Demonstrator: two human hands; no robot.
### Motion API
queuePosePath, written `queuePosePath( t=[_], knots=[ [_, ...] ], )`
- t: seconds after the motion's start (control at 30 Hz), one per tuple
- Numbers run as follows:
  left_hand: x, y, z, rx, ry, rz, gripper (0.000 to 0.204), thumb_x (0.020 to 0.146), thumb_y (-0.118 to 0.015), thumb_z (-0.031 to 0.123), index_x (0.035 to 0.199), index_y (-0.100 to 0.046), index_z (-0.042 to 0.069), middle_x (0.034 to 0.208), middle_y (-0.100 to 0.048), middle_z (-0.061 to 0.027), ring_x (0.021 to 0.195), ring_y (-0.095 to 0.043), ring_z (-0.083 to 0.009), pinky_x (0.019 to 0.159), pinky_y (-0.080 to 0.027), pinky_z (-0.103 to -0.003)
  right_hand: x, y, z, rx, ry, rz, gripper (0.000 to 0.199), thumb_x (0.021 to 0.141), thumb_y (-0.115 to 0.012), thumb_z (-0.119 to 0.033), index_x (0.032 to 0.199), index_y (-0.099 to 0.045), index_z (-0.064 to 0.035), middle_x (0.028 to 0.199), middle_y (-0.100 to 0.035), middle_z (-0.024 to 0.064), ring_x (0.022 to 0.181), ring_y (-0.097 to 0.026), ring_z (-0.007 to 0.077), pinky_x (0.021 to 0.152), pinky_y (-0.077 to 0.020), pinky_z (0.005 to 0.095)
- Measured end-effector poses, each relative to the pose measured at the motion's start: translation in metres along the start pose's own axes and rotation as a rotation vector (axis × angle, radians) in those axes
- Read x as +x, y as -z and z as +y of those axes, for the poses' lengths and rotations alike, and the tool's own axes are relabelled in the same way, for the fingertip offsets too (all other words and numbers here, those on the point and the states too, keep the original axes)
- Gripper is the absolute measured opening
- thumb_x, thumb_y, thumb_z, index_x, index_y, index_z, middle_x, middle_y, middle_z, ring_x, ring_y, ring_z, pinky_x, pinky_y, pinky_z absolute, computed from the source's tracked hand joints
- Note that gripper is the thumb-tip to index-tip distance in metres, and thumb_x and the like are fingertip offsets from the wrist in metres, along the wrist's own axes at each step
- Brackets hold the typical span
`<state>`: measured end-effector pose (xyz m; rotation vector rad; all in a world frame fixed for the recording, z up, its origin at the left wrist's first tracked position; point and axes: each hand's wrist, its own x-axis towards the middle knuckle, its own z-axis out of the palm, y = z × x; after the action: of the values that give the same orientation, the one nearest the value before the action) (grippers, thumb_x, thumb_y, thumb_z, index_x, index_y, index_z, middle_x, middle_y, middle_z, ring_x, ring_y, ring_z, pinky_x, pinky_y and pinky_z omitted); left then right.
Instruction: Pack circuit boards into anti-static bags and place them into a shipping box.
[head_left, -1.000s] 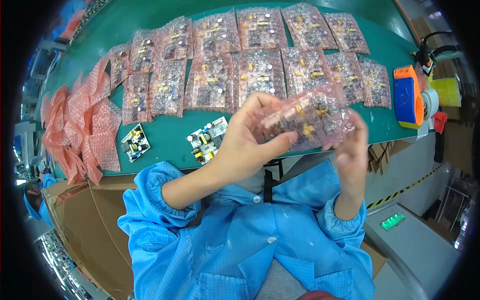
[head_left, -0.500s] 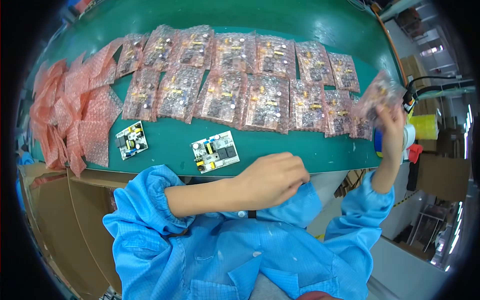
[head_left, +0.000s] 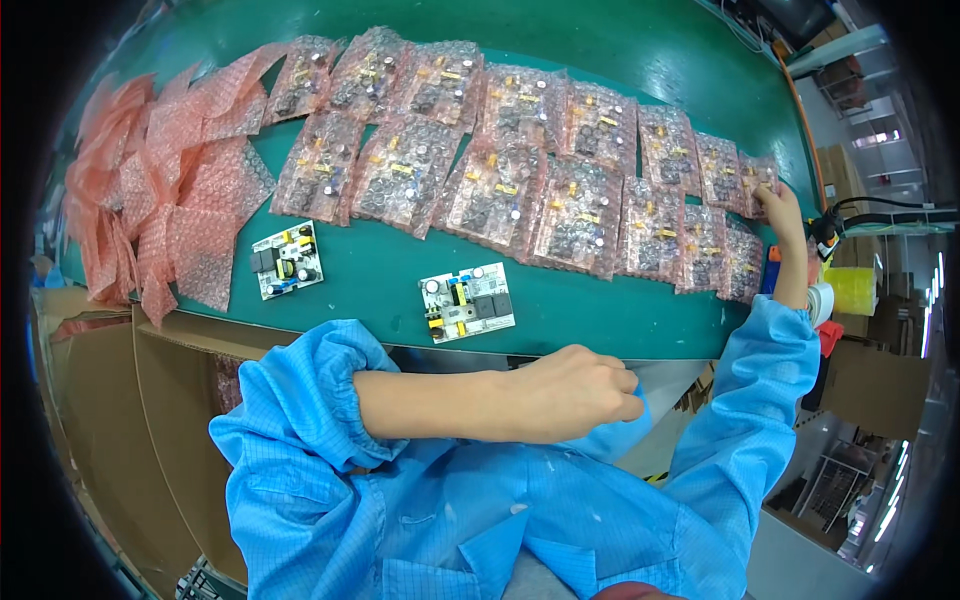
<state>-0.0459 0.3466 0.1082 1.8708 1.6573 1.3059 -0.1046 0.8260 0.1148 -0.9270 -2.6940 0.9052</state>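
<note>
Two hands apart: right hand (head_left: 781,210) grasping bagged board (head_left: 757,176) at row end; left hand (head_left: 583,392) clenched, empty.

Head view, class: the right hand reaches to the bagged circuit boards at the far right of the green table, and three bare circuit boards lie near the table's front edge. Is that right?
Not quite. The head view shows two bare circuit boards near the front edge, not three: one on the left and one nearer the middle. The rest holds: the right hand reaches to the bagged boards at the far right of the green table.

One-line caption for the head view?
Right hand lays a bagged circuit board at the row's far end; left hand rests at the table edge.
</note>
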Motion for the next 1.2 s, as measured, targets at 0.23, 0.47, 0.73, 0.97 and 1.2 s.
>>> queuePosePath(
  t=[0.23, 0.47, 0.73, 0.97, 1.2],
  knots=[
    [0.000, 0.000, 0.001, -0.001, 0.030, 0.015, 0.013, 0.077, -0.061, 0.003, 0.089, -0.062, 0.004, 0.079, -0.058, -0.0092, 0.081, -0.063, -0.0274, 0.064, -0.054, -0.040, -0.020, 0.010, -0.039, 0.471, -0.144, -0.080, 0.037, 0.089, -0.060, -0.034, 0.110, -0.066, -0.0037, 0.098, -0.067, 0.0035, 0.086, -0.063, 0.0125, 0.074, -0.0481, 0.0296],
    [0.000, -0.001, 0.004, 0.003, 0.033, 0.003, 0.010, 0.079, -0.061, 0.005, 0.089, -0.062, 0.003, 0.078, -0.059, -0.0095, 0.079, -0.063, -0.0276, 0.064, -0.053, -0.041, -0.024, -0.022, -0.065, 0.293, -0.168, -0.298, 0.050, 0.091, -0.060, -0.039, 0.126, -0.057, -0.0033, 0.116, -0.059, 0.0035, 0.097, -0.059, 0.0129, 0.082, -0.0476, 0.0301],
    [0.006, -0.005, 0.005, 0.006, 0.025, 0.061, 0.007, 0.081, -0.064, 0.006, 0.088, -0.063, 0.003, 0.078, -0.059, -0.0097, 0.077, -0.063, -0.0276, 0.063, -0.053, -0.041, -0.033, -0.026, -0.083, 0.413, -0.130, -0.291, 0.045, 0.090, -0.059, -0.042, 0.114, -0.063, -0.0043, 0.108, -0.063, 0.0018, 0.093, -0.061, 0.0120, 0.078, -0.0476, 0.0300],
    [0.007, -0.008, 0.003, 0.032, -0.019, 0.094, 0.009, 0.079, -0.066, 0.007, 0.085, -0.060, 0.003, 0.080, -0.057, -0.0093, 0.078, -0.062, -0.0273, 0.060, -0.053, -0.040, -0.015, -0.030, -0.083, -0.060, 0.038, -0.428, 0.045, 0.089, -0.060, -0.043, 0.117, -0.062, -0.0070, 0.106, -0.063, 0.0030, 0.096, -0.060, 0.0137, 0.078, -0.0497, 0.0294],
    [0.005, -0.011, 0.005, 0.062, -0.015, 0.086, 0.010, 0.078, -0.066, 0.006, 0.084, -0.059, 0.004, 0.080, -0.056, -0.0094, 0.079, -0.063, -0.0269, 0.060, -0.053, -0.040, -0.024, -0.054, -0.098, -0.120, 0.023, -0.206, 0.089, 0.072, -0.082, -0.050, 0.134, -0.051, 0.0055, 0.127, -0.060, 0.0146, 0.110, -0.059, 0.0257, 0.090, -0.0475, 0.0327]
  ],
)
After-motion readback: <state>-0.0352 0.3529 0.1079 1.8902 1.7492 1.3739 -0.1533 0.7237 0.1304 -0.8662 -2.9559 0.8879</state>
